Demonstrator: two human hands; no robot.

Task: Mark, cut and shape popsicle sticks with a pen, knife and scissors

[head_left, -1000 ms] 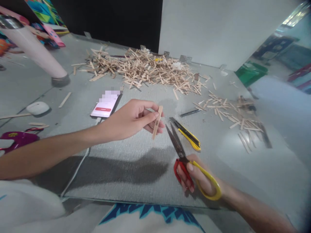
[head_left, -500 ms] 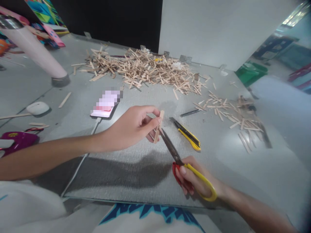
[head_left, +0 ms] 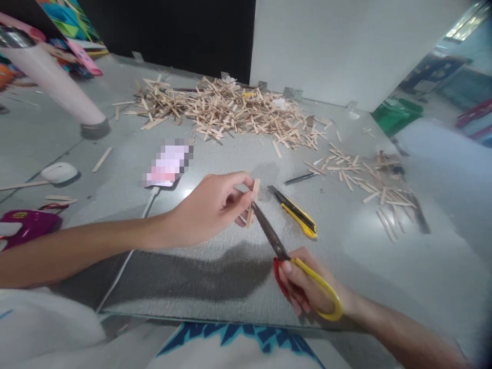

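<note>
Between thumb and fingers, my left hand (head_left: 219,205) pinches a short flat wooden stick (head_left: 256,188), held nearly upright above the table. My right hand (head_left: 311,284) is wrapped round the handles of a pair of scissors (head_left: 271,233), one handle yellow and one red. The scissor tips touch or overlap the stick just below my left thumb; the blades look nearly closed. Right of the blades lies a yellow and black utility knife (head_left: 295,211) with its blade out. Behind it rests a thin dark pen-like tool (head_left: 300,178).
A large heap of wooden sticks (head_left: 238,110) spreads along the back, with a looser scatter (head_left: 357,171) to the right. On the left are a phone (head_left: 169,164) on a white cable (head_left: 126,266), a white mouse (head_left: 59,172), a pink tumbler (head_left: 57,82) and a purple device (head_left: 33,225).
My left hand and the stick have shifted down very slightly. My right hand and the scissors have stayed almost in place.
</note>
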